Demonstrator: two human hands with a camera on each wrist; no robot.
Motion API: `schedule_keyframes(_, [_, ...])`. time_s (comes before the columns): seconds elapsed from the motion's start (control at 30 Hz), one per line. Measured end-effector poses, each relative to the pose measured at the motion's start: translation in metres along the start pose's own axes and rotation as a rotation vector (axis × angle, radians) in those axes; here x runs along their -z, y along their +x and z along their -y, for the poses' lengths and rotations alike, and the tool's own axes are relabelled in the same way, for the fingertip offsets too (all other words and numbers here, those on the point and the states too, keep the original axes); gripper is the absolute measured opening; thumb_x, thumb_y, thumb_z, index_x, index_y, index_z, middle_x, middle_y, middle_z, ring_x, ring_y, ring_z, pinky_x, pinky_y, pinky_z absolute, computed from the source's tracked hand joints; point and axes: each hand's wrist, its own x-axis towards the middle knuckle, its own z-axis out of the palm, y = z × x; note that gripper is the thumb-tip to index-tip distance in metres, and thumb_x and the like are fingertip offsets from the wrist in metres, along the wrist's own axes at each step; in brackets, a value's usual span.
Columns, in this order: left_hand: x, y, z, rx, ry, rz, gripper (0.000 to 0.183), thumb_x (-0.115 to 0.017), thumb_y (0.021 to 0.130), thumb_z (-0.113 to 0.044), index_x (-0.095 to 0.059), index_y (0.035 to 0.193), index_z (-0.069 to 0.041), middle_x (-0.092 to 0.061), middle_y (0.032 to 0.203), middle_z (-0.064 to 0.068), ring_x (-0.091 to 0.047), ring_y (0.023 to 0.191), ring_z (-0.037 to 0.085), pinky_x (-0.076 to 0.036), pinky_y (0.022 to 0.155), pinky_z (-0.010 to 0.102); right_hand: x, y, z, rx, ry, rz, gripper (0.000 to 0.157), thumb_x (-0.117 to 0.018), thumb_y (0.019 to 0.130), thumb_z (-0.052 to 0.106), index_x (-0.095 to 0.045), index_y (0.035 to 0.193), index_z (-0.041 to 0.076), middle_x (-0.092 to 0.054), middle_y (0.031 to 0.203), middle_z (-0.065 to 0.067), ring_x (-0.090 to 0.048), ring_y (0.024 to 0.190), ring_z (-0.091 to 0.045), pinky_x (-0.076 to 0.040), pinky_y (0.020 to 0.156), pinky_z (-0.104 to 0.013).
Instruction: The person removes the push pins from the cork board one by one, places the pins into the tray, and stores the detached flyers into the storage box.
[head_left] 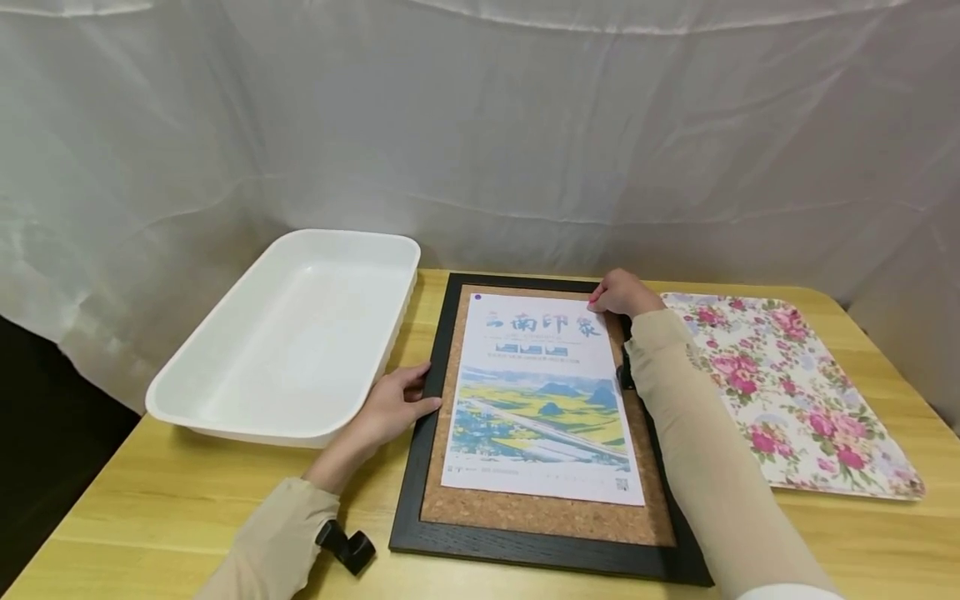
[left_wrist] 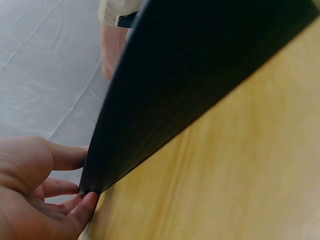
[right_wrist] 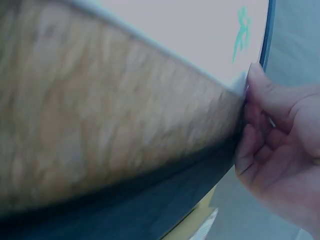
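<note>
A black-framed corkboard [head_left: 551, 521] lies on the table with a printed landscape poster [head_left: 540, 400] on its cork. A purple push pin [head_left: 477, 297] sits at the poster's top left corner. My left hand [head_left: 393, 404] grips the board's left edge, its thumb and fingers curled at the black frame [left_wrist: 130, 125] in the left wrist view. At the poster's top right corner my right hand [head_left: 628, 292] pinches a small pink push pin [head_left: 592, 302]. Its fingertips mostly cover the pin. In the right wrist view the thumb [right_wrist: 260, 82] presses at the paper's corner.
A deep white plastic tray [head_left: 300, 325] stands left of the board, close beside the left hand. To the right lies a floral tray [head_left: 795, 400], partly behind the right sleeve [head_left: 697, 425]. A pale curtain [head_left: 525, 150] hangs behind the wooden table [head_left: 150, 508].
</note>
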Motion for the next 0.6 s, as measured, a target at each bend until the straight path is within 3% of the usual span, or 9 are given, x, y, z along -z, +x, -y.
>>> schedule_keyframes(0.27, [0.001,-0.003,0.000,0.017,0.014,-0.006,0.063,-0.065,0.092,-0.002,-0.035,0.146,0.006,-0.053,0.130,0.024,-0.057,0.111,0.033,-0.052,0.083,0.037,-0.006,-0.003,0.003,-0.013,0.047,-0.059,0.009,-0.070,0.088,0.007,-0.070,0.089,-0.002,-0.062,0.091,-0.016,-0.054,0.080,-0.029,-0.046,0.074,-0.039])
schedule_keyframes(0.6, [0.000,-0.004,0.001,0.022,0.023,-0.005,0.063,-0.065,0.092,-0.003,-0.035,0.146,0.005,-0.053,0.130,0.023,-0.057,0.111,0.032,-0.052,0.084,0.038,-0.006,0.000,-0.010,0.063,0.119,-0.040,0.014,-0.066,0.092,0.008,-0.068,0.101,-0.003,-0.059,0.105,-0.019,-0.050,0.092,-0.031,-0.042,0.085,-0.043])
